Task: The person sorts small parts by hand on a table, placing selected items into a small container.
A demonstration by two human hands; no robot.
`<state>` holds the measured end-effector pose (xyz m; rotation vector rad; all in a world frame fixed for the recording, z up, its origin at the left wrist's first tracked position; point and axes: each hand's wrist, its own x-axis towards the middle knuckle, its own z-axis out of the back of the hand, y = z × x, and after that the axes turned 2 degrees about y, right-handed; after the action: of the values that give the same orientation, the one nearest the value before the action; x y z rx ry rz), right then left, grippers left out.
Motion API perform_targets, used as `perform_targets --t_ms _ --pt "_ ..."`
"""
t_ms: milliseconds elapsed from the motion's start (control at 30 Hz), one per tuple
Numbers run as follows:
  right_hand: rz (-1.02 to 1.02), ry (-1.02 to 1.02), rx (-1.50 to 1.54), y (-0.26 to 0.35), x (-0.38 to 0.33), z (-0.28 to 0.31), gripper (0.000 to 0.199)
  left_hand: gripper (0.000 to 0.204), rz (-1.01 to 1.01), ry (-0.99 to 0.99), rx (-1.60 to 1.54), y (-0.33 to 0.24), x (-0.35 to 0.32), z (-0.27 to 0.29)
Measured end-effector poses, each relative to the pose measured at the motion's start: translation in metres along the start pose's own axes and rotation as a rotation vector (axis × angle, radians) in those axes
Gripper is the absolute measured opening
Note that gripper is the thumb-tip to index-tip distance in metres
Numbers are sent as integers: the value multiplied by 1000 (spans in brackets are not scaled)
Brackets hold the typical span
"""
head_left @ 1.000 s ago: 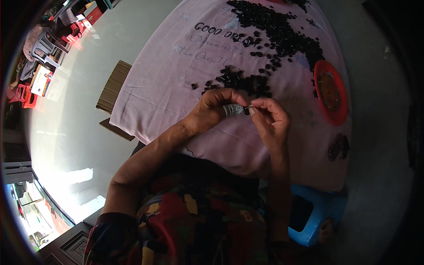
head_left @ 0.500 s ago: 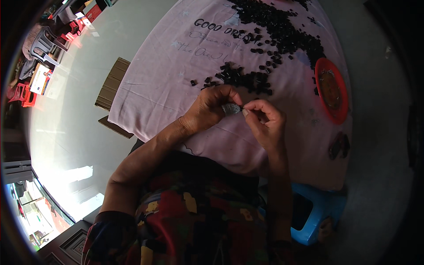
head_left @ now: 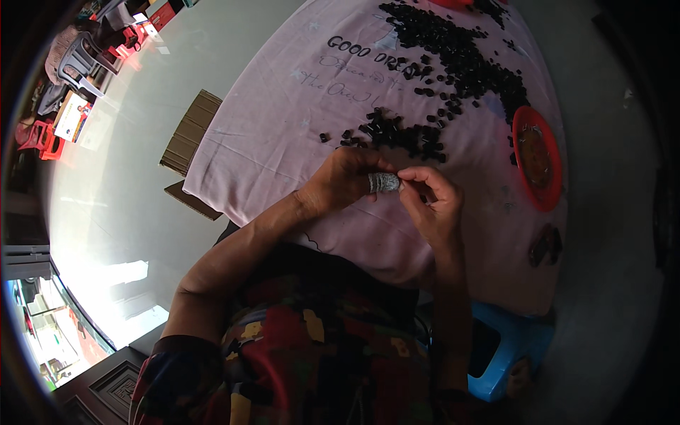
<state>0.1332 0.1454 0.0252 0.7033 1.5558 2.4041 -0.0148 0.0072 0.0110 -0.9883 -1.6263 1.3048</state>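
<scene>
Hands [head_left: 393,185] drawn closer together, pinching small grey piece [head_left: 384,183]

left hand [head_left: 347,180] and right hand [head_left: 432,205] meeting, fingertips pinched

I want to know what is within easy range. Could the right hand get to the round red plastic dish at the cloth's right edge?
Probably yes. The right hand is above the pink cloth, and only bare cloth lies between it and the round red plastic dish; its fingers pinch something small.

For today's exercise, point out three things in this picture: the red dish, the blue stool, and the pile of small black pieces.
red dish [head_left: 536,157], head view, on its inner face.
blue stool [head_left: 511,348], head view, on its seat.
pile of small black pieces [head_left: 464,60], head view, middle of the heap.
</scene>
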Motion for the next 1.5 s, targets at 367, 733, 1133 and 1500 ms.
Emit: perform_targets --t_ms 367,733,1133,1500 --pt "282 69 -791 -24 67 13 24 11 175 15 -80 -3 -2 18" --pt "51 70 -105 -12 41 20 23 19 126 -9 -97 -1 -1 19" --pt "-376 50 375 -5 27 7 24 18 98 -39 -55 0 0 15" --pt "-168 -128 -69 -17 29 26 24 18 106 -55 -7 -1 -3 16"
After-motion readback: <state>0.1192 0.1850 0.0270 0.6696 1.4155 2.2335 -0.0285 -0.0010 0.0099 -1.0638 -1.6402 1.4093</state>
